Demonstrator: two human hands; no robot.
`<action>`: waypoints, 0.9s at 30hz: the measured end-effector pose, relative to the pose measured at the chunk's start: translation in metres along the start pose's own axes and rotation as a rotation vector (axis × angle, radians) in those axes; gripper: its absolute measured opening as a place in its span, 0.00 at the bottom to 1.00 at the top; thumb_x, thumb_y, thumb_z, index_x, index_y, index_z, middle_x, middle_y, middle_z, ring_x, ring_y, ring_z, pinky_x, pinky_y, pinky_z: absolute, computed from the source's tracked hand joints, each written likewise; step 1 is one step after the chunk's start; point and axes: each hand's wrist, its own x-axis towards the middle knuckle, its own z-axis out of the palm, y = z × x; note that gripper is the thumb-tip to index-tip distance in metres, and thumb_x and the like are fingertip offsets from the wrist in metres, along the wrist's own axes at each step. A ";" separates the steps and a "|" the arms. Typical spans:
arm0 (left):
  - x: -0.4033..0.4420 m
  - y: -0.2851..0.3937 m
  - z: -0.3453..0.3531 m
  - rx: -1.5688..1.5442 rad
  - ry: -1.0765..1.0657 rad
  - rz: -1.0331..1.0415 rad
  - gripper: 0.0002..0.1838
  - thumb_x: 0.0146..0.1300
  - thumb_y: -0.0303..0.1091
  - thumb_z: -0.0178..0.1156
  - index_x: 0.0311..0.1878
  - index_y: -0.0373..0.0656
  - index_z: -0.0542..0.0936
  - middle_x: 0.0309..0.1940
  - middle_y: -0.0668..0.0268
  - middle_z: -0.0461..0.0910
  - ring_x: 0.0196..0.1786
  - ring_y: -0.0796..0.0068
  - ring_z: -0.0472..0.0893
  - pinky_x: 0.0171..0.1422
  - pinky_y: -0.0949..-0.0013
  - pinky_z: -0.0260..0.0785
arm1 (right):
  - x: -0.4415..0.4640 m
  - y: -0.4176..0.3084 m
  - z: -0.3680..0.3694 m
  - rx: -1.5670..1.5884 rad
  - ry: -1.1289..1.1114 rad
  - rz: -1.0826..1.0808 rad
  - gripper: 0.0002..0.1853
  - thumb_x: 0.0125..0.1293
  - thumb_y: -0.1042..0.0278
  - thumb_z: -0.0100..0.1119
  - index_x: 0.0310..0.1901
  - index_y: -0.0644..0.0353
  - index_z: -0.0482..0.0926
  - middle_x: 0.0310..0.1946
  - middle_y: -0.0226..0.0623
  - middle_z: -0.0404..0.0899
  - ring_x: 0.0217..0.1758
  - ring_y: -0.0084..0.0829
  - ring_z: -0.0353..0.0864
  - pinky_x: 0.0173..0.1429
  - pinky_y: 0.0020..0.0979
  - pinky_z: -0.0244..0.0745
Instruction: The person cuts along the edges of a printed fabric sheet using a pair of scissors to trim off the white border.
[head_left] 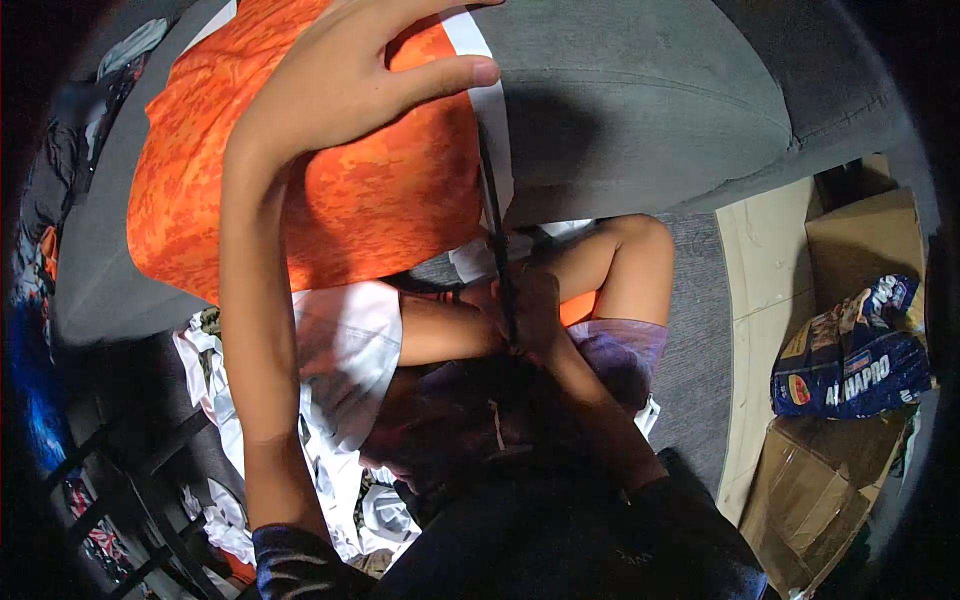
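My left hand (335,85) lies over an orange camouflage-patterned cloth (390,195), thumb stretched to a white strip (490,120) along its right side. The other fingers are spread and partly cut off by the top edge. Underneath the cloth is a grey cushioned seat (640,120). My right hand (537,305), low between my bent legs, is closed and mostly in shadow. A thin black strip or cord (494,205) runs from the cloth's right edge down to it. Whether the fingers hold that cord or something else cannot be told.
White cloth (350,340) lies across my lap and spills to the floor on the left. Dark bars (150,500) stand at the lower left. On the right, a blue printed bag (850,355) rests among cardboard boxes (815,500) on a tiled floor strip (765,260).
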 end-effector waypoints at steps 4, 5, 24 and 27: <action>-0.007 0.021 0.002 0.315 0.069 0.131 0.27 0.63 0.35 0.60 0.66 0.44 0.72 0.66 0.61 0.70 0.66 0.61 0.70 0.71 0.63 0.58 | -0.007 0.005 -0.009 0.243 -0.177 0.365 0.14 0.48 0.62 0.73 0.31 0.57 0.77 0.17 0.28 0.71 0.17 0.28 0.66 0.25 0.32 0.61; -0.010 0.027 0.002 0.323 0.071 0.134 0.27 0.63 0.35 0.60 0.66 0.44 0.72 0.66 0.61 0.70 0.66 0.61 0.70 0.71 0.63 0.58 | -0.008 0.007 -0.011 0.245 -0.175 0.357 0.14 0.48 0.62 0.73 0.31 0.57 0.77 0.17 0.28 0.71 0.17 0.28 0.66 0.25 0.32 0.61; -0.004 0.009 -0.007 0.134 0.037 0.087 0.27 0.61 0.31 0.61 0.65 0.40 0.73 0.63 0.60 0.73 0.63 0.62 0.73 0.70 0.66 0.60 | 0.007 0.044 0.032 0.308 -0.019 -0.064 0.35 0.50 0.63 0.74 0.60 0.63 0.73 0.49 0.42 0.78 0.45 0.40 0.77 0.48 0.37 0.72; -0.002 -0.001 -0.003 0.095 0.011 0.020 0.29 0.61 0.41 0.63 0.65 0.43 0.73 0.65 0.62 0.71 0.65 0.62 0.71 0.71 0.64 0.61 | 0.015 0.025 0.024 0.306 -0.034 -0.059 0.31 0.50 0.65 0.75 0.56 0.63 0.74 0.36 0.34 0.75 0.34 0.31 0.71 0.39 0.32 0.66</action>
